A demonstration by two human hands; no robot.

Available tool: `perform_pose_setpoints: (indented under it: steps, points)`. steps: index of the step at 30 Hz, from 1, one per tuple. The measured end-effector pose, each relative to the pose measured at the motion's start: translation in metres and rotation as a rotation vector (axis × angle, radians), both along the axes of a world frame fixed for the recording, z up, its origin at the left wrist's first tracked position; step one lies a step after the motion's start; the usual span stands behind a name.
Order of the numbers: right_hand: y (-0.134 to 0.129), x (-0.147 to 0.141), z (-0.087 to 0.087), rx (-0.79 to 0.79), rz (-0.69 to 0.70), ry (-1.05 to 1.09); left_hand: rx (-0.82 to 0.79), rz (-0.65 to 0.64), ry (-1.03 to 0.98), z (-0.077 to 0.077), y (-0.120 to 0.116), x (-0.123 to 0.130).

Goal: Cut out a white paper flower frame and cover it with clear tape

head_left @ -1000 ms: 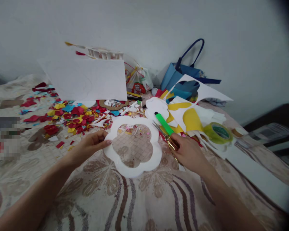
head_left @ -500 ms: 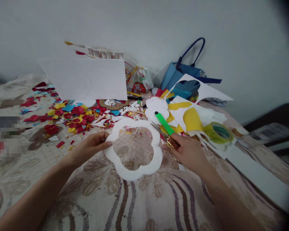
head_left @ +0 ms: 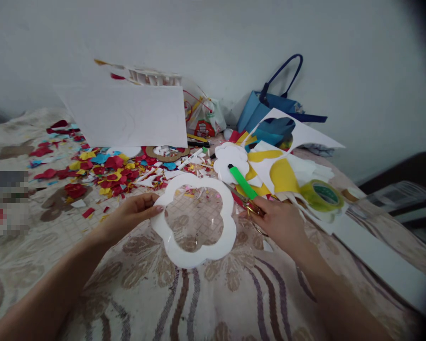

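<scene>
A white flower-shaped ring (head_left: 175, 251) is pinched at its left edge by my left hand (head_left: 140, 213). Through its open middle the patterned tablecloth shows. My right hand (head_left: 275, 220) grips a pair of scissors with gold handles (head_left: 250, 206), right of the ring; the blades point up and left, near the ring's right edge. A bright green marker (head_left: 243, 182) with a black tip lies just beyond the scissors, against the fingers of my right hand. Behind it is a white flower-shaped cutout (head_left: 225, 158).
Colored paper scraps (head_left: 113, 175) cover the back left, before an upright white sheet (head_left: 138, 116). At the right are yellow-green tape (head_left: 321, 195), yellow paper (head_left: 284, 177) and a long white strip (head_left: 376, 255). A blue bag (head_left: 250, 111) stands by the wall.
The ring has shifted slightly left and down with my left hand. The scissor blades look closer together, and the fingers of my right hand have moved on the handles.
</scene>
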State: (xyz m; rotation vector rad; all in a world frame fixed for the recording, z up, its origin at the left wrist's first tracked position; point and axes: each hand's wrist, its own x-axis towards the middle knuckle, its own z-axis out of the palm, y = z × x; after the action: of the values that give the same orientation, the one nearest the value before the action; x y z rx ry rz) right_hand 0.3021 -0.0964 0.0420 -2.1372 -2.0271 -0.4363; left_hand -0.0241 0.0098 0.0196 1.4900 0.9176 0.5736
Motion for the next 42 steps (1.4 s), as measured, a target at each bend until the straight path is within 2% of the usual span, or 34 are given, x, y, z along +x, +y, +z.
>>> perform_pose_setpoints:
  steps: [5, 8, 14, 20, 31, 42]
  points:
    - [0.004, 0.007, -0.003, -0.064, 0.019, 0.272, -0.004, -0.004, 0.006, 0.001, 0.0, -0.001]
    - [0.006, 0.012, -0.003, -0.102, -0.003, 0.338, -0.011, 0.002, 0.003, 0.001, 0.0, -0.001]
    - [0.001, 0.007, 0.005, -0.204, 0.063, 0.226, 0.021, -0.007, 0.003, -0.001, 0.003, -0.002]
    - [-0.002, -0.002, 0.009, -0.263, 0.057, 0.122, 0.009, -0.002, 0.014, 0.0, 0.001, -0.001]
    - [-0.003, -0.006, 0.009, -0.26, 0.072, 0.049, -0.031, -0.05, 0.001, -0.002, 0.001, 0.001]
    - [-0.002, -0.004, 0.006, -0.134, 0.075, -0.092, -0.025, -0.05, 0.011, -0.004, 0.001, -0.002]
